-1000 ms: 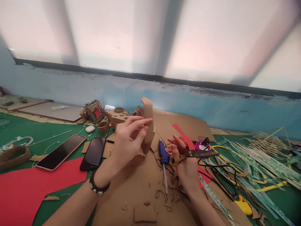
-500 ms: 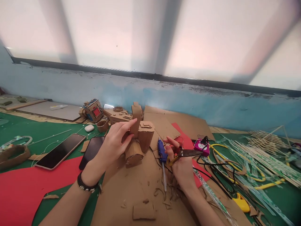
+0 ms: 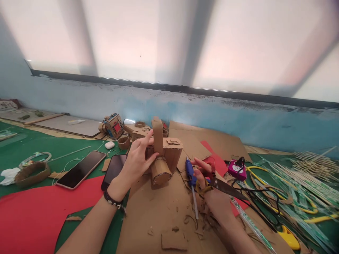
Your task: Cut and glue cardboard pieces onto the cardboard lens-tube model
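- The left hand (image 3: 137, 160) is gripping a brown cardboard model built from small boxes and a rolled tube (image 3: 164, 155). The fingers are curled around its left side, and the index finger is pressing against the upright strip on top, probably so the thing isn't tipping over.
- The model is sitting on the big sheet of brown cardboard (image 3: 159, 215) in the middle of the green table (image 3: 39, 148), right in front of the person and tilted a bit toward the camera.
- The right hand (image 3: 209, 183) is holding a pair of yellow-handled scissors with dark metal blades (image 3: 225, 187). The fingers are hooked through the handle loops, and the blades are pointing away to the right, clear of the model. It's hard to say whether the blades are shut or slightly apart, since it's blurry there.
- A blue hot glue gun with a clear glue stick (image 3: 190, 171) is lying just beside the right hand, nozzle toward the person, so it's handy.
- Two dark-screened smartphones (image 3: 82, 169) are lying flat to the left, partly over a red foam sheet (image 3: 31, 211).
- Cardboard scraps (image 3: 174, 240) are littering the sheet near the wrists.
- A tangle of black cable (image 3: 265, 201) is trailing off right, near a small pink box (image 3: 236, 169).
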### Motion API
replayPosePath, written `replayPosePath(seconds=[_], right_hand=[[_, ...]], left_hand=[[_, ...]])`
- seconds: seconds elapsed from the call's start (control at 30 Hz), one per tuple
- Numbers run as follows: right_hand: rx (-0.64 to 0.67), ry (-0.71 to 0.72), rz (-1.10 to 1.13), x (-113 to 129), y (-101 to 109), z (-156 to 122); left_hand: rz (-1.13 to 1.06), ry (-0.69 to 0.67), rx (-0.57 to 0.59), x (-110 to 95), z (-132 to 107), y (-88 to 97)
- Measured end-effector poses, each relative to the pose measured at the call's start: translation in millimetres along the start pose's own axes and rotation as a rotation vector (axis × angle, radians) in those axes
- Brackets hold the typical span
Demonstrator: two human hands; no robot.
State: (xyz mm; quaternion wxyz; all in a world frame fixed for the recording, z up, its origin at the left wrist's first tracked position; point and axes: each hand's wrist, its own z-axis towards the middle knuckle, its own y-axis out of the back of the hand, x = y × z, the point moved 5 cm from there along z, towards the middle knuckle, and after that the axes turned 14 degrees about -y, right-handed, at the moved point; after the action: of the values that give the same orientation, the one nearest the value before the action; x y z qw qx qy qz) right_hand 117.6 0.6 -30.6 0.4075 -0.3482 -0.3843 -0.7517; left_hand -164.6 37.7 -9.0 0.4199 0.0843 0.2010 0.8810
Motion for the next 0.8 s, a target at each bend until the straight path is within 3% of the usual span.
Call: replayPosePath(seconds=[0.2, 0.43, 0.63, 0.8], right_hand=[[0.044, 0.051, 0.068, 36.9, -13.3, 16.3], [0.175, 0.042, 0.135, 89.5, -52.1, 60.4], [0.224, -0.072, 0.197, 99.5, -71.8, 79.6], [0.164, -0.08, 0.249, 99.6, -60.6, 69.1]], left_hand=[[0.031, -0.064, -0.017, -0.7, -0.8, -4.1], [0.061, -0.176, 0.002, -13.3, 2.6, -2.3], [0.114, -0.218, -0.015, -22.9, 4.8, 0.6], [0.103, -0.242, -0.076, -38.0, 6.9, 3.4]])
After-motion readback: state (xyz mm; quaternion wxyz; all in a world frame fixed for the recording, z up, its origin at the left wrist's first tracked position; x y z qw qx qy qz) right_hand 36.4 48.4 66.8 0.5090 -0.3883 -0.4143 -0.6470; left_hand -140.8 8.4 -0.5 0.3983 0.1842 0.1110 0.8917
